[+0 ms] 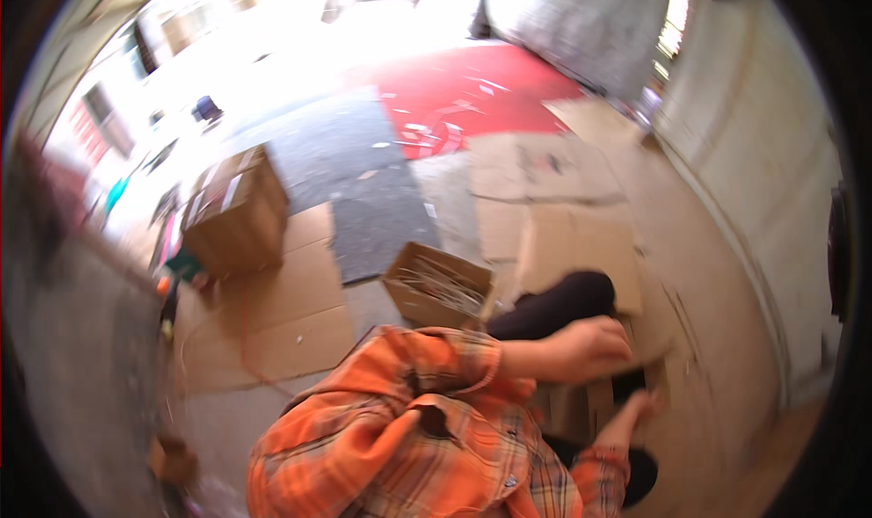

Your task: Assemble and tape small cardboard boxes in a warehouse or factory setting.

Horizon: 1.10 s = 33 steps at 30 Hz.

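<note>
My left hand (592, 347) reaches across to the right with its fingers curled in. What it holds, if anything, cannot be made out. Just below it a thin brown edge, perhaps cardboard, is smeared by motion. Nearer to me my right hand (641, 409) is raised beside a brown cardboard piece (570, 413); its fingers are blurred. Both arms wear orange plaid sleeves (400, 382). My dark-clad leg (565, 302) lies just beyond the left hand. In front of me stands an open cardboard box (427, 311) with thin pale strips (445, 280) inside.
A taller taped carton (238, 223) stands at the left on a flattened cardboard sheet (263, 327). More flat cardboard (581, 236) lies ahead. Beyond are a grey mat (350, 154) and a red mat (481, 77) strewn with scraps. A pale wall (754, 154) runs along the right.
</note>
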Available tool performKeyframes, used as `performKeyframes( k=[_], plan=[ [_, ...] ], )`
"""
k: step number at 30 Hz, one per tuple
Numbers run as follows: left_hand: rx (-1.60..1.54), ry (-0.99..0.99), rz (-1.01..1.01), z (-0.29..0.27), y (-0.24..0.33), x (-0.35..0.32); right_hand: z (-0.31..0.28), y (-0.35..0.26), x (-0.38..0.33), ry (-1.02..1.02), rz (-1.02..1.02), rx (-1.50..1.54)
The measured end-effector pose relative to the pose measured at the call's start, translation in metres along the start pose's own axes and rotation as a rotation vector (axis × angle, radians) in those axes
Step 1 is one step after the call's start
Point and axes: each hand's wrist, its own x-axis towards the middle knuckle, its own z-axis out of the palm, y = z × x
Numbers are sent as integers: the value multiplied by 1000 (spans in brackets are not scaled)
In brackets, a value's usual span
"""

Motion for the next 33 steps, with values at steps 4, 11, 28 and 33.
performKeyframes(
  k=[4, 11, 28, 33],
  plan=[
    [-46, -91, -160, 32, -32, 10, 33, 18, 45, 130, 5, -1],
    [-131, -139, -494, 106, -110, -2, 19, 34, 41, 151, 6, 84],
    [-473, -403, -772, 199, -200, 5, 30, 44, 28, 250, -85, 40],
    [-447, -402, -559, 212, -218, 3, 32, 36, 28, 304, -143, 14]
  ],
)
